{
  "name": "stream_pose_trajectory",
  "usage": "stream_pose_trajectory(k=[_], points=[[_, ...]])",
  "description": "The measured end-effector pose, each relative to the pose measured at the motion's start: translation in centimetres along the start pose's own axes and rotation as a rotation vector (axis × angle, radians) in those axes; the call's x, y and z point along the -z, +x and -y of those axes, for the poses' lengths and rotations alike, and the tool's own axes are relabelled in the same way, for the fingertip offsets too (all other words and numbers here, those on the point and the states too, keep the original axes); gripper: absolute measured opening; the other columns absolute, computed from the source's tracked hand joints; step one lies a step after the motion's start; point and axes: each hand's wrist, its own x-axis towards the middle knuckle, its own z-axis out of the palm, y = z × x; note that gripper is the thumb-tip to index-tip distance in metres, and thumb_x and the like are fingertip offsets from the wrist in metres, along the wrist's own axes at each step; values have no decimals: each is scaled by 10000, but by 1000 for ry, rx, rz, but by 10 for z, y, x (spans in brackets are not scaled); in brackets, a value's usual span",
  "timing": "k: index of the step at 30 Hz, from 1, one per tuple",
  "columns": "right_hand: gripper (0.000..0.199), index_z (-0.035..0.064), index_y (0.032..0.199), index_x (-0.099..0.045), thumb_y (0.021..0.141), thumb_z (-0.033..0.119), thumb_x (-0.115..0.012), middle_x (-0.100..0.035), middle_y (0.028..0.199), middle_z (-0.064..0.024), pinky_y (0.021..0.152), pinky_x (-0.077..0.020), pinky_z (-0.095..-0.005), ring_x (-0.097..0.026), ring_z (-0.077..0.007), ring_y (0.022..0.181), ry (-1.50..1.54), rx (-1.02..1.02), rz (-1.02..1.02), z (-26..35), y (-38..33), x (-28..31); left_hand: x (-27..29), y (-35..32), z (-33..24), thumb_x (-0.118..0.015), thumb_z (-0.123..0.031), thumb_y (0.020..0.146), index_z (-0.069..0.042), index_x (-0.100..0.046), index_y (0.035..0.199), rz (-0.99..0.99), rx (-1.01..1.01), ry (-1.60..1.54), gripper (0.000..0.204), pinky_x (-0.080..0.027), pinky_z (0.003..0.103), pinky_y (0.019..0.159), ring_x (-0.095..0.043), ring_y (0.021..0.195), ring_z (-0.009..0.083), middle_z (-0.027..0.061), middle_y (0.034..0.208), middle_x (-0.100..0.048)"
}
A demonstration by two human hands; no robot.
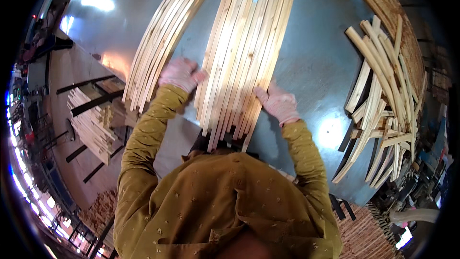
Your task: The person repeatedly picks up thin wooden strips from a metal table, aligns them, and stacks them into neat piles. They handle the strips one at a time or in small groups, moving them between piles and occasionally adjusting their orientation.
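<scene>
Mid head view, on a grey metal worktop (316,57), lies the ctr bundle (244,52) of long pale wood slats, side by side, running away from the person, near ends uneven. L hand (179,74) is at its left edge, fingers bent, thumb against the outer slats; R hand (279,103) is at the right edge, thumb over the edge slats, other fingers along the outside. Grip: both hands touch the bundle, but can't tell if either is clenched on it, as fingers are partly hidden. Mustard sleeves (153,129) w/ small pale marks cover both arms.

Left of ctr, a narrower slat bundle (165,38) also lies on the worktop, just beside L hand. Right side has a loose pile (383,96) of slats, crossed at odd angles, some tilted, near a brown board (412,43) by the worktop's edge.

Containers etc.: lower left, off the worktop, a rack-like set of dark bars (98,103) w/ a short-slat stack (91,120) among them; exact support unclear. Lower right, more stacked wood (364,230), approx. level rows, partly behind R sleeve.
</scene>
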Motion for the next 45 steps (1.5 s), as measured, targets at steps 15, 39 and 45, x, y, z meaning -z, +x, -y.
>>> stream_pose_trajectory(k=[15,39,45], points=[[750,-70,1449,-309,964,450,-548,-614,1132,-226,799,-548,-396,-648,-348,982,604,126,-390,237,95,-64,37,3,119,-760,-528,752,-45,-163,1550,-52,248,-35,1107,-328,480,1131,-378,1362,444,266,1512,-337],[784,121,1542,-326,915,496,-608,-234,1576,-268,1172,-290,-445,-287,-414,1447,215,-271,-710,89,0,-20,-16,-2,-43,-638,-689,807,-97,-321,1537,-92,-239,20,992,-270,557,1151,-183,1461,450,297,1575,-181],[800,201,1568,-299,915,560,-592,-171,1591,-301,1174,-271,-451,-231,-429,1475,591,-196,-551,45,14,-47,-57,9,-38,-666,-675,810,-105,-246,1573,-119,-256,-569,1041,-253,520,1170,-154,1487,453,316,1608,-68]])
